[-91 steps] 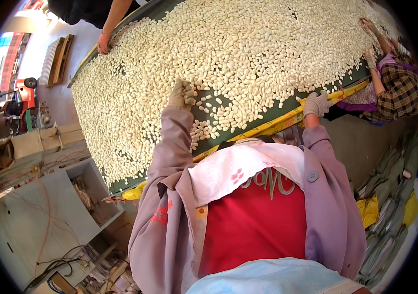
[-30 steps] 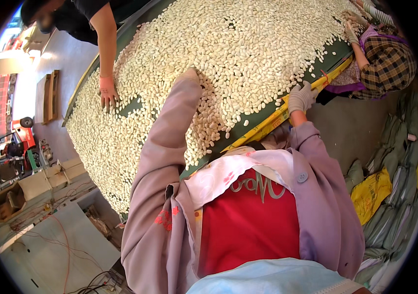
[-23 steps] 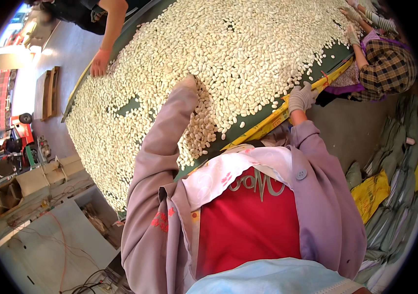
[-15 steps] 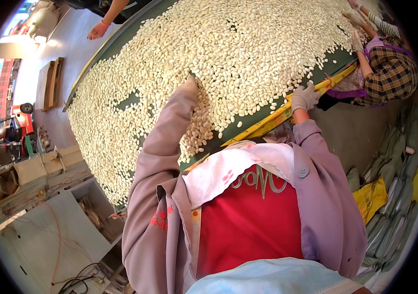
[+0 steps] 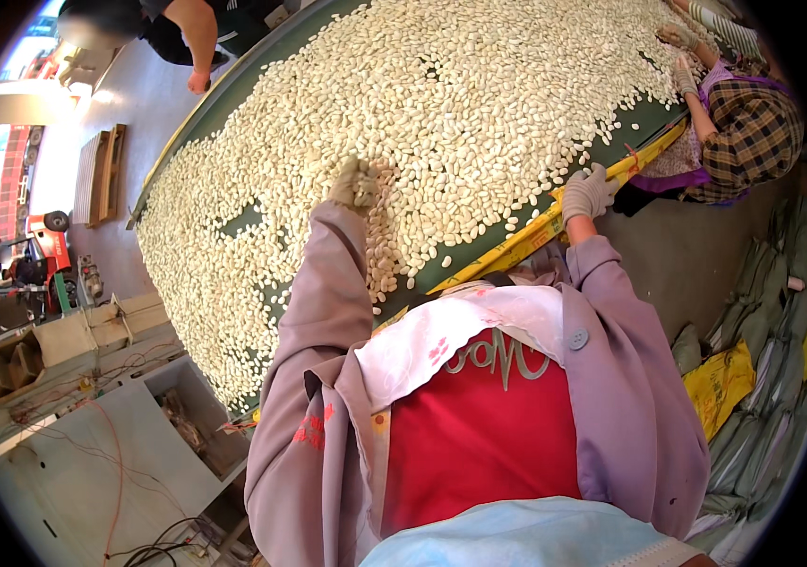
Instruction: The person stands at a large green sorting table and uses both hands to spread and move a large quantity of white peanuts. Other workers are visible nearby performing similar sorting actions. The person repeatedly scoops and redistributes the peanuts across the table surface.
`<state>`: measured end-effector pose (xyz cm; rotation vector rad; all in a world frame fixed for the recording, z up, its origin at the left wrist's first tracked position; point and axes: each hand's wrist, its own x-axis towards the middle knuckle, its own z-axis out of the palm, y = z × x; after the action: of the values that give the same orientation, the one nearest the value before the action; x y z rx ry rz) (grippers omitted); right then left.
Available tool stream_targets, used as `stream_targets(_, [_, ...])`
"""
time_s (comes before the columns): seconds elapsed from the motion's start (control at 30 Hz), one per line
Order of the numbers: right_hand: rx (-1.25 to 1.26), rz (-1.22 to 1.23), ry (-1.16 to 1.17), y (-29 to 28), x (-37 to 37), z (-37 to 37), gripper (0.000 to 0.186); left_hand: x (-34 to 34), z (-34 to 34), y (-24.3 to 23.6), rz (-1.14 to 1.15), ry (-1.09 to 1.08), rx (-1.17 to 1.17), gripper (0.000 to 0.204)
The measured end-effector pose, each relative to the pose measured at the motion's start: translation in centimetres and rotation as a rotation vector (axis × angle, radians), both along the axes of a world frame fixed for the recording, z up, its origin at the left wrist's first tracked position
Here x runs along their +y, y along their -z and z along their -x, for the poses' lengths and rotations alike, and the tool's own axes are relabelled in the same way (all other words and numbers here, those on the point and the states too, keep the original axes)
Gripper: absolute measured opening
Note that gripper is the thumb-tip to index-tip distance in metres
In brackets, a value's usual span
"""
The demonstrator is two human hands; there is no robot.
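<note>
My left hand [image 5: 354, 184], in a beige glove, is curled among white beans [image 5: 460, 113] spread thickly over a green sorting surface [image 5: 465, 255]. Whether beans are inside its fingers I cannot make out. To the right of it, my right hand [image 5: 589, 197], in a pale knitted glove, is closed on the yellow-wrapped rim [image 5: 517, 244] of the surface. Dark green gaps show between the beans near both hands.
A co-worker's arm [image 5: 194, 42] hangs at the far left edge. Gloved co-workers [image 5: 744, 142] lean over beans at right. A red forklift [image 5: 49, 246], wooden pallets [image 5: 101, 175] and a grey metal box [image 5: 111, 472] stand left. Green and yellow sacks [image 5: 744, 397] lie right.
My left hand has drawn slightly back toward me and its curled fingers now show. The co-worker's pink-gloved hand has withdrawn from the beans to the far edge. My right hand stays put.
</note>
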<state>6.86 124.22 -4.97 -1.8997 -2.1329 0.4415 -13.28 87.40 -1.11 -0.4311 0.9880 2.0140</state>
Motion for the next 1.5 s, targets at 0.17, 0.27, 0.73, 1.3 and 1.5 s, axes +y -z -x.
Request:
stream_targets(0.17, [-0.016,0.039,0.016,-0.6,1.1,0.4,0.033,9.0,2.3,-3.5,0.710,0.260,0.335,0.020])
stream_targets(0.27, [0.024,0.018,-0.010,-0.3,1.7,0.5,0.034,13.1,5.3,-0.9,1.215,0.496,0.881,0.035])
stream_targets(0.73, [0.056,0.024,0.005,1.2,6.6,0.7,0.035,11.9,8.3,0.0,0.494,0.159,0.231,0.011])
stream_targets(1.3, [0.060,-0.031,-0.021,3.4,12.2,1.0,0.035,28.0,-4.6,1.2,0.529,0.392,0.208,0.033])
stream_targets(1.5, [0.051,-0.053,-0.017,3.6,14.4,0.8,0.032,23.4,-10.9,2.3,0.508,0.562,0.336,0.040])
